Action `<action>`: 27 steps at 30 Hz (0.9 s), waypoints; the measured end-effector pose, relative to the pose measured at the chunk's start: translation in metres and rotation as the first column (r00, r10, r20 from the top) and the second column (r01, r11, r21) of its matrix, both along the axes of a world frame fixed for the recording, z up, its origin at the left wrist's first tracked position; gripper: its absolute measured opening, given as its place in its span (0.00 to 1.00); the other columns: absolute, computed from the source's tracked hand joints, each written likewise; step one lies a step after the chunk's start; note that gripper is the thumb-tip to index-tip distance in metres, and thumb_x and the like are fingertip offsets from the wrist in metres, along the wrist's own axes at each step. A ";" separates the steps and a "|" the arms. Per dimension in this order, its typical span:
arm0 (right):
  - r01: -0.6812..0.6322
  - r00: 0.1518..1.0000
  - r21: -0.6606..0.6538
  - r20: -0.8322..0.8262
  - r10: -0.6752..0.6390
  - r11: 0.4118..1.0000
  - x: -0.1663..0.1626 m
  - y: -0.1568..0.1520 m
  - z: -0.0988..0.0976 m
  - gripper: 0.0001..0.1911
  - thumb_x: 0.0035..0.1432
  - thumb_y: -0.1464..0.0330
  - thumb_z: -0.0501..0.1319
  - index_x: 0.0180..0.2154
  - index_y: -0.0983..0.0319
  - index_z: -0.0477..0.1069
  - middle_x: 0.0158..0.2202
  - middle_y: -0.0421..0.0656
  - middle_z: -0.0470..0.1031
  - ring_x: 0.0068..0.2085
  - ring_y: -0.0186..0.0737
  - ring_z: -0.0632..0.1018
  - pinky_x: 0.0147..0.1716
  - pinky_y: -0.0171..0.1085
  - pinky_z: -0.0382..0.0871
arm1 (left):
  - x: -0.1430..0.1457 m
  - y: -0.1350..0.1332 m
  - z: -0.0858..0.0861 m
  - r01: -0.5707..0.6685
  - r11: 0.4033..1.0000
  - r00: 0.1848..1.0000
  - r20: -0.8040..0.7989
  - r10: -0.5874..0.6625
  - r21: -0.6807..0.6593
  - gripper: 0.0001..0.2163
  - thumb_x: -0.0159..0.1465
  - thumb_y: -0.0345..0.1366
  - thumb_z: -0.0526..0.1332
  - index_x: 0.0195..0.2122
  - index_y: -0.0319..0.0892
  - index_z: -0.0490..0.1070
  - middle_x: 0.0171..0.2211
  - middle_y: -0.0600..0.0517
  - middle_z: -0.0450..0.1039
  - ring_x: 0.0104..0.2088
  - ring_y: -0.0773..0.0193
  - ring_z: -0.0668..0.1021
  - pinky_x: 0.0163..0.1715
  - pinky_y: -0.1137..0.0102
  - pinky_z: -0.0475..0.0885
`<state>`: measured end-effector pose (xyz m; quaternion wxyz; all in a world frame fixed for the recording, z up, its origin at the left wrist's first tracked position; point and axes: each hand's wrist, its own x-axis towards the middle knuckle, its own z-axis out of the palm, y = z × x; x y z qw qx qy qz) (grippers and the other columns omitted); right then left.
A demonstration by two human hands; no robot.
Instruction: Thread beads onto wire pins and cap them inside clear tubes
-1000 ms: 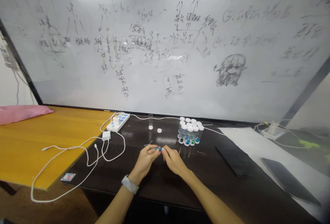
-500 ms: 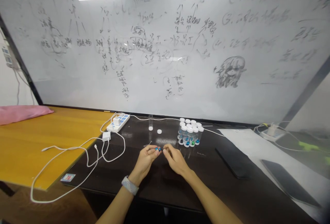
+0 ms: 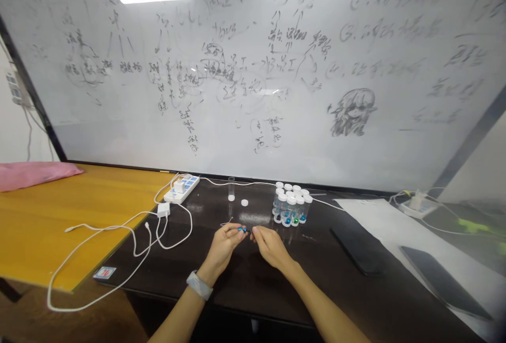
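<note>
Shiny blue beads show at the fingertips of my left hand, which is closed in a pinch on them. A thin pale string sticks out just behind those fingers. Close by on the right, my right hand is pinched too, its fingertips beside a small dark bit next to the beads. What it grips is too small to make out. Beyond my hands stand an uncapped clear tube and a loose white cap.
Several white-capped tubes with blue and green beads stand together at the right. A power strip and white cables lie left. Farther right are a black phone-like slab and a dark tablet-like device. A whiteboard rises behind.
My right hand has shifted slightly right, away from the beads. The left hand keeps its pinch almost in place. The whole view has tipped up a little.
</note>
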<state>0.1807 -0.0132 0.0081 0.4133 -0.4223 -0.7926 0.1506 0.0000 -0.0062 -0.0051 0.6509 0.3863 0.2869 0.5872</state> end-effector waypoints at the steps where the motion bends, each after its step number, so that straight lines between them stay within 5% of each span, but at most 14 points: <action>1: 0.003 1.000 -0.001 -0.005 -0.003 1.000 0.000 0.000 0.000 0.15 0.71 0.63 0.48 0.34 0.59 0.68 0.28 0.40 0.73 0.29 0.38 0.74 0.32 0.36 0.64 | 0.000 0.000 0.000 -0.001 1.000 1.000 0.000 0.001 0.001 0.17 0.48 0.33 0.78 0.37 0.37 0.76 0.38 0.44 0.82 0.40 0.59 0.83 0.49 0.65 0.74; 5: -0.040 0.999 -0.014 -0.020 0.040 0.999 0.001 -0.001 0.001 0.08 0.67 0.63 0.55 0.46 0.58 0.66 0.30 0.38 0.74 0.27 0.37 0.73 0.29 0.34 0.64 | 0.000 0.000 0.000 0.000 1.000 1.000 -0.011 0.000 0.013 0.17 0.48 0.34 0.78 0.37 0.37 0.77 0.37 0.44 0.82 0.40 0.59 0.83 0.48 0.65 0.75; 9: -0.004 1.000 0.032 0.026 0.003 0.999 0.001 -0.001 0.000 0.11 0.70 0.63 0.51 0.38 0.58 0.68 0.29 0.39 0.74 0.29 0.38 0.74 0.32 0.35 0.64 | 0.000 -0.001 0.001 0.005 1.000 1.000 -0.003 -0.005 0.017 0.17 0.48 0.34 0.78 0.37 0.37 0.77 0.37 0.44 0.82 0.40 0.59 0.83 0.49 0.65 0.74; 13: -0.024 1.000 0.003 0.012 0.024 1.000 0.001 -0.001 0.000 0.10 0.67 0.63 0.55 0.48 0.58 0.65 0.30 0.38 0.74 0.26 0.36 0.73 0.30 0.34 0.65 | 0.000 -0.001 0.002 0.000 1.000 1.000 -0.004 0.000 0.009 0.18 0.47 0.34 0.79 0.36 0.37 0.77 0.37 0.44 0.82 0.40 0.59 0.83 0.48 0.65 0.75; 18: 0.001 1.000 0.033 0.030 -0.002 0.999 0.002 -0.001 0.000 0.12 0.71 0.63 0.49 0.41 0.58 0.69 0.32 0.41 0.75 0.31 0.39 0.75 0.34 0.36 0.66 | 0.000 -0.001 0.002 -0.001 1.000 1.000 -0.007 0.001 0.011 0.18 0.47 0.34 0.78 0.36 0.37 0.76 0.37 0.44 0.82 0.40 0.59 0.83 0.49 0.65 0.74; 22: -0.031 1.000 0.001 0.004 0.031 1.000 0.002 -0.001 0.000 0.11 0.68 0.63 0.54 0.50 0.58 0.65 0.32 0.39 0.75 0.28 0.37 0.74 0.31 0.35 0.66 | 0.000 -0.002 0.002 -0.002 1.000 1.000 -0.025 0.002 0.014 0.17 0.48 0.34 0.78 0.37 0.37 0.77 0.37 0.43 0.82 0.40 0.59 0.83 0.48 0.66 0.75; 27: -0.014 0.999 0.029 0.034 0.013 0.999 0.001 0.000 -0.001 0.13 0.71 0.63 0.48 0.42 0.58 0.69 0.33 0.42 0.76 0.33 0.40 0.76 0.35 0.37 0.67 | 0.000 -0.003 0.004 0.001 1.000 1.000 -0.028 -0.001 0.019 0.17 0.47 0.34 0.78 0.36 0.37 0.77 0.37 0.43 0.82 0.40 0.58 0.83 0.48 0.66 0.74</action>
